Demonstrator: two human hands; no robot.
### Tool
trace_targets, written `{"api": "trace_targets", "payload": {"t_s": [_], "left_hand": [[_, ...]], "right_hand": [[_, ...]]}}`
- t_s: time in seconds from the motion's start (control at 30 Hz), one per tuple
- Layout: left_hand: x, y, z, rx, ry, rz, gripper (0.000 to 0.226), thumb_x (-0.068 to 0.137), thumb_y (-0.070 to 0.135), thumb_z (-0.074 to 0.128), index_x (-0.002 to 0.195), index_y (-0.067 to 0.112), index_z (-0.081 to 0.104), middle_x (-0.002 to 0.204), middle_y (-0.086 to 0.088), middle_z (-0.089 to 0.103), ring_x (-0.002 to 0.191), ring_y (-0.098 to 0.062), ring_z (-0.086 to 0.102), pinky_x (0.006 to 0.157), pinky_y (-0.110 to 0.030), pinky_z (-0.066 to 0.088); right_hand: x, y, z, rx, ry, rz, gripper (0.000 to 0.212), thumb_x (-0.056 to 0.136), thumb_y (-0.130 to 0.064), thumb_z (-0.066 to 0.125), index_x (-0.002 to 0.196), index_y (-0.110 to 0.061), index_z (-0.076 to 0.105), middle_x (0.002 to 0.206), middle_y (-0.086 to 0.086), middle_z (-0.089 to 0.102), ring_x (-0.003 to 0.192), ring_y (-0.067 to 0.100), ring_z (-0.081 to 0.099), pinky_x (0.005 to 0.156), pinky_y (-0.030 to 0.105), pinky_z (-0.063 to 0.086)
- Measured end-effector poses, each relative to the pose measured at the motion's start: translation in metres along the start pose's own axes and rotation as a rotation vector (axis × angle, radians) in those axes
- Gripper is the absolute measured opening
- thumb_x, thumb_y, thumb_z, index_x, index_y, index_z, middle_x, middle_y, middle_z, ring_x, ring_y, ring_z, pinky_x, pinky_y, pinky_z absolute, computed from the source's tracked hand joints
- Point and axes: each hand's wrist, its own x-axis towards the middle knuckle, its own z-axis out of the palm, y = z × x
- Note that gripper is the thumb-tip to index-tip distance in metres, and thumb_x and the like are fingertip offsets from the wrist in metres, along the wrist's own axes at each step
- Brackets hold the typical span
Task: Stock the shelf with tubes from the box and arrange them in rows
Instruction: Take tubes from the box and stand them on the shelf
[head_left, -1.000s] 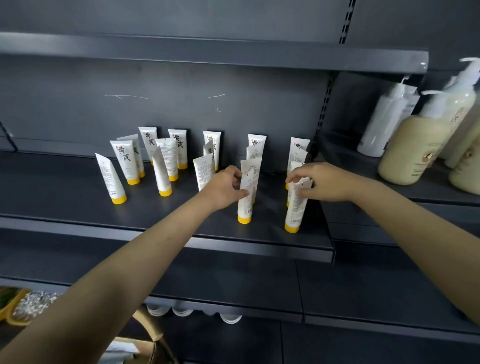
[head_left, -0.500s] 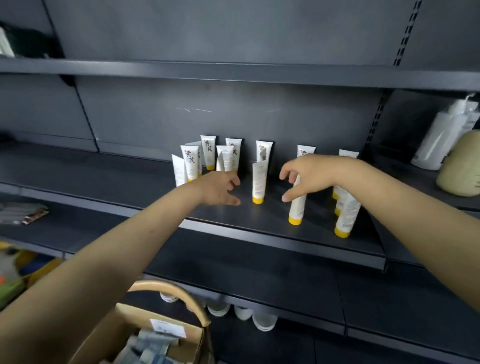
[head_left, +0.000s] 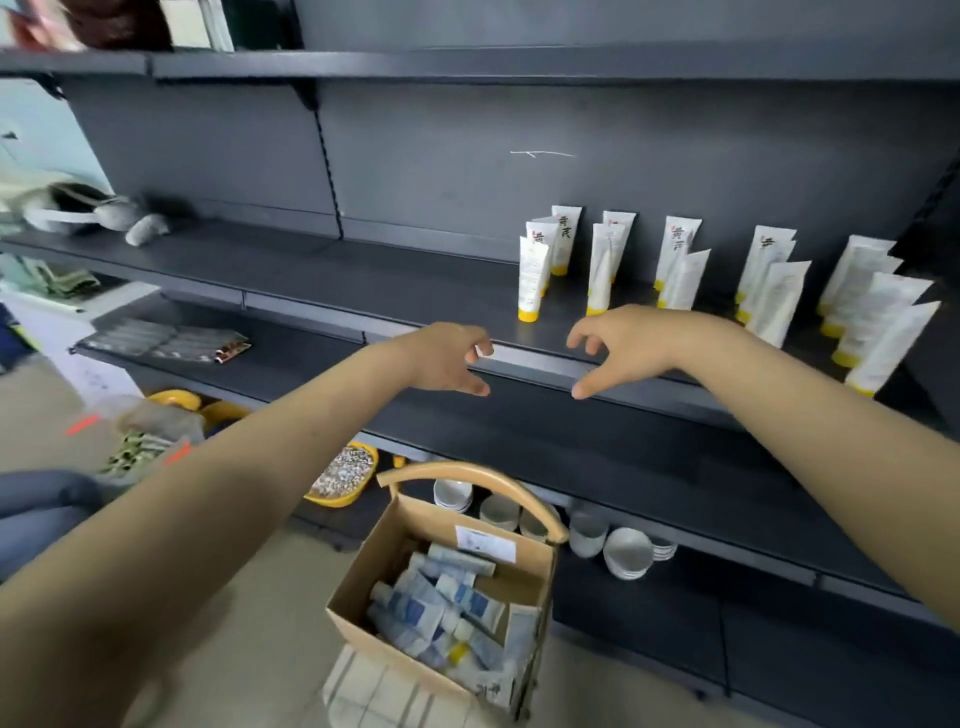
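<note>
Left hand (head_left: 447, 358) and right hand (head_left: 623, 345) hover empty, fingers loosely curled, apparently ready for the box (head_left: 363, 564) below. Tubes (head_left: 532, 278) beyond them stand cap-down, likely keeping rows stable.

Dark grey metal shelving (head_left: 311, 270) is spread across the frame, backed by a scratched panel (head_left: 467, 130), pale wall (head_left: 47, 135) at upper left, beige floor (head_left: 280, 613) below, white bowls (head_left: 626, 553) stacked lower centre, yellow basket (head_left: 332, 501) left of them.

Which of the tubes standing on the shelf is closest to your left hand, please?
The leftmost tube, at the front of its row; all the others stand behind it or farther right of the left hand.
</note>
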Motion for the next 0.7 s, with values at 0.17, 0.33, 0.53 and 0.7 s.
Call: {"api": "trace_targets", "payload": {"t_s": [0.17,0.33,0.53,0.7], "left_hand": [[-0.029,-0.018,0.01,0.007,-0.054,-0.017,0.058,0.084,0.037,0.068,0.134,0.019,0.045,0.128,0.0,0.053,0.115,-0.021,0.052,0.101,-0.039,0.043],[-0.039,-0.024,0.024,-0.055,-0.041,-0.05,0.056,0.084,0.037,0.068,0.133,0.021,0.045,0.129,-0.001,0.053,0.114,-0.02,0.052,0.1,-0.036,0.043],[-0.044,-0.038,0.071,-0.037,-0.13,-0.123,0.053,0.084,0.032,0.068,0.131,0.021,0.046,0.13,0.001,0.053,0.116,-0.019,0.051,0.096,-0.031,0.042],[-0.043,-0.066,0.125,0.031,-0.232,-0.146,0.05,0.083,0.03,0.068,0.128,0.022,0.048,0.129,0.0,0.054,0.112,-0.022,0.053,0.086,-0.028,0.042]], "right_hand": [[-0.004,-0.035,0.012,-0.031,-0.072,-0.022,0.073,0.076,-0.054,0.068,0.137,-0.025,0.04,0.134,-0.002,0.049,0.116,0.018,0.051,0.1,0.035,0.043],[0.0,-0.043,0.027,-0.009,-0.113,-0.049,0.072,0.077,-0.054,0.067,0.137,-0.025,0.041,0.136,-0.004,0.049,0.118,0.017,0.05,0.099,0.032,0.043],[0.013,-0.039,0.076,0.104,-0.18,-0.039,0.069,0.078,-0.052,0.067,0.136,-0.024,0.043,0.136,-0.003,0.048,0.119,0.018,0.049,0.099,0.033,0.042],[0.028,-0.047,0.14,0.167,-0.234,0.01,0.061,0.076,-0.046,0.07,0.128,-0.022,0.049,0.122,0.0,0.055,0.105,0.019,0.055,0.088,0.034,0.048]]}}
